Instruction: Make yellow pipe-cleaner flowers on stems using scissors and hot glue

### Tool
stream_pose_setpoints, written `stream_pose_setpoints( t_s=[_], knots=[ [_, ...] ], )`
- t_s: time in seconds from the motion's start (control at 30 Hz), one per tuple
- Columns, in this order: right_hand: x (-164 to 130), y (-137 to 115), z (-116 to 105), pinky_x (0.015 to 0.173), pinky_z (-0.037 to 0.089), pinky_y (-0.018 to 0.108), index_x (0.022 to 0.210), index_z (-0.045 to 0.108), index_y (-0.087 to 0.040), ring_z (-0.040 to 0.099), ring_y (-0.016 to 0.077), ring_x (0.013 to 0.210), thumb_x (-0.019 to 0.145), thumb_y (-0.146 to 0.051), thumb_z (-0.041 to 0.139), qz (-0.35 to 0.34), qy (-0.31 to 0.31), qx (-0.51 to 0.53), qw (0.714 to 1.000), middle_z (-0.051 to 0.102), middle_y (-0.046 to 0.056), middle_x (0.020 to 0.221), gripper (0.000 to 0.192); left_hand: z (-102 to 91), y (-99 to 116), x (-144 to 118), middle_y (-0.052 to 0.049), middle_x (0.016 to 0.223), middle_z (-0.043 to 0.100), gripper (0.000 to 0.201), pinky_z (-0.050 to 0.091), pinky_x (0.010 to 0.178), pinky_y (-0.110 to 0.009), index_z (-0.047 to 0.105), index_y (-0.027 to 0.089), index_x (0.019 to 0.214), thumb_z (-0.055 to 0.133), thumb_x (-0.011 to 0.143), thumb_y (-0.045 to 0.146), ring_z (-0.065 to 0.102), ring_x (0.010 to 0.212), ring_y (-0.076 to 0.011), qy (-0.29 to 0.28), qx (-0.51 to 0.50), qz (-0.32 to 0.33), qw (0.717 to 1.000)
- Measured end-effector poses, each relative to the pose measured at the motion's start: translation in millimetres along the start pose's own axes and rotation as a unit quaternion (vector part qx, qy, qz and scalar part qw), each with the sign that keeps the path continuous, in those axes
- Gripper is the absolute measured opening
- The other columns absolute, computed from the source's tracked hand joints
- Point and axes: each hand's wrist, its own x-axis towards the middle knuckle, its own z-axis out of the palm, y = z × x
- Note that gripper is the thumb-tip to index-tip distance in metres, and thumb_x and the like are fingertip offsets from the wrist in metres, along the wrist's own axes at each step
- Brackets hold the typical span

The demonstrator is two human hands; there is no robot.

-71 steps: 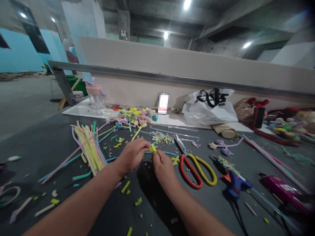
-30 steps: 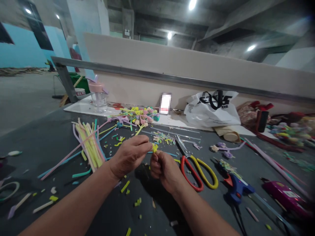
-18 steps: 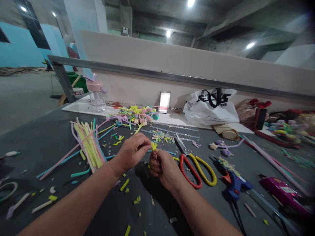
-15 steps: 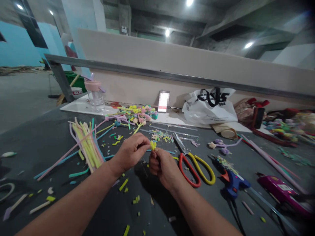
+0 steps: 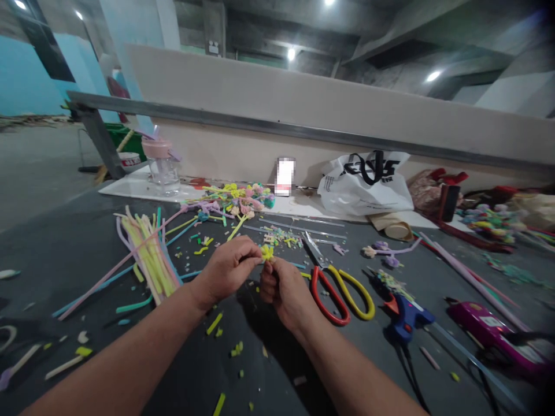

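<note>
Small yellow piece (image 5: 267, 252) held above dark table (image 5: 184, 375), mid-scene. Right hand (image 5: 286, 292) closed, gripping its underside; left hand (image 5: 232, 267) pinching its left edge. Scissors (image 5: 319, 283) just right; blue glue gun (image 5: 407, 319) farther right; stem bundle (image 5: 150, 254) left.

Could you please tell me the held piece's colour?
The held piece is yellow, as the head view shows.

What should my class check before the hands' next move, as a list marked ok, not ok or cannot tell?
1. Small fuzzy yellow piece at the fingertips of left hand and right hand: ok.
2. Metal scissors with red and yellow handles lying unheld: ok.
3. Blue-and-orange plastic glue gun apart from both hands: ok.
4. Glue gun hot or cold: cannot tell.
5. Dark flat tabletop tidy: not ok, short yellow scraps scattered on it.
</note>
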Motion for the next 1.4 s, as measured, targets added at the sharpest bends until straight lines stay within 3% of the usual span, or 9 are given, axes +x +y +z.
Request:
stream_pose_setpoints(
  t_s=[0.2, 0.53, 0.73, 0.83, 0.93, 1.03, 1.1, 1.3, 1.4],
  knots=[
    [3, 3, -3, 0.035, 0.027, 0.02, 0.058, 0.039, -0.021, 0.027, 0.008, 0.038, 0.077, -0.031, 0.041, -0.068, 0.046, -0.147, 0.986, 0.03, -0.009, 0.047, 0.021, -5.9, -6, 2, -0.003, 0.074, 0.06, 0.008, 0.043, 0.069, -0.026, 0.06, 0.017, 0.076, 0.053, 0.079, 0.018, 0.054, 0.073, -0.0135, 0.009, -0.007, -0.015, 1.0],
    [10, 11, -12, 0.042, 0.022, 0.022, 0.056, 0.037, -0.021, 0.032, 0.0093, 0.042, 0.082, -0.033, 0.037, -0.138, 0.075, -0.37, 0.916, 0.032, -0.007, 0.047, 0.029, -4.4, -5, 2, -0.002, 0.069, 0.059, 0.018, 0.041, 0.064, -0.024, 0.061, 0.014, 0.07, 0.048, 0.081, 0.02, 0.053, 0.067, -0.0124, -0.024, 0.018, -0.031, 0.999],
    [9, 11, -12, 0.044, 0.022, 0.023, 0.056, 0.038, -0.021, 0.032, 0.0101, 0.044, 0.084, -0.032, 0.036, -0.145, 0.073, -0.401, 0.901, 0.033, -0.007, 0.047, 0.03, -4.4, -5, 3, -0.001, 0.068, 0.06, 0.02, 0.041, 0.063, -0.023, 0.061, 0.015, 0.069, 0.047, 0.081, 0.024, 0.054, 0.067, -0.013, -0.051, -0.033, -0.113, 0.992],
    [8, 10, -12, 0.046, 0.025, 0.023, 0.057, 0.039, -0.021, 0.035, 0.0107, 0.047, 0.086, -0.031, 0.035, -0.17, 0.098, -0.416, 0.888, 0.035, -0.006, 0.05, 0.03, -0.1, -6, 3, 0.0, 0.069, 0.06, 0.018, 0.041, 0.064, -0.023, 0.062, 0.015, 0.073, 0.051, 0.079, 0.028, 0.054, 0.068, -0.0133, -0.002, -0.083, -0.176, 0.981],
    [6, 6, -11, 0.049, 0.028, 0.022, 0.064, 0.044, -0.021, 0.04, 0.0116, 0.051, 0.088, -0.032, 0.032, -0.205, 0.122, -0.412, 0.879, 0.038, -0.005, 0.053, 0.029, 7.2, -6, 2, 0.003, 0.057, 0.052, 0.028, 0.036, 0.052, -0.021, 0.062, 0.015, 0.083, 0.047, 0.081, 0.038, 0.047, 0.054, -0.0113, 0.021, -0.146, -0.271, 0.951],
    [4, 2, -10, 0.051, 0.029, 0.022, 0.066, 0.046, -0.02, 0.041, 0.0119, 0.054, 0.088, -0.034, 0.034, -0.247, 0.127, -0.422, 0.863, 0.041, -0.004, 0.057, 0.028, 14.1, -4, -1, 0.003, 0.056, 0.05, 0.038, 0.032, 0.048, -0.021, 0.064, 0.014, 0.09, 0.044, 0.081, 0.046, 0.041, 0.05, -0.0102, -0.096, -0.257, -0.286, 0.918],
    [4, 0, -10, 0.05, 0.029, 0.022, 0.062, 0.044, -0.02, 0.04, 0.0117, 0.053, 0.086, -0.035, 0.037, -0.255, 0.118, -0.433, 0.856, 0.041, -0.004, 0.056, 0.03, 17.5, -1, -3, 0.0, 0.069, 0.057, 0.039, 0.036, 0.054, -0.022, 0.065, 0.014, 0.093, 0.048, 0.079, 0.047, 0.046, 0.059, -0.0113, -0.121, -0.318, -0.278, 0.898],
    [3, -2, -9, 0.047, 0.032, 0.021, 0.053, 0.046, -0.019, 0.042, 0.0112, 0.048, 0.084, -0.038, 0.038, -0.195, 0.042, -0.407, 0.891, 0.043, -0.003, 0.049, 0.037, 23.3, 8, -4, -0.004, 0.075, 0.063, 0.03, 0.04, 0.069, -0.026, 0.065, 0.015, 0.098, 0.058, 0.077, 0.035, 0.054, 0.069, -0.0139, -0.078, -0.52, -0.36, 0.77],
    [0, -3, -6, 0.044, 0.03, 0.021, 0.051, 0.047, -0.019, 0.04, 0.0109, 0.045, 0.081, -0.036, 0.042, -0.195, 0.048, -0.443, 0.874, 0.041, -0.003, 0.046, 0.036, 22.4, 10, -2, -0.006, 0.076, 0.064, 0.022, 0.041, 0.072, -0.026, 0.066, 0.012, 0.092, 0.058, 0.078, 0.027, 0.056, 0.073, -0.0151, -0.053, -0.59, -0.364, 0.719]
  ],
)
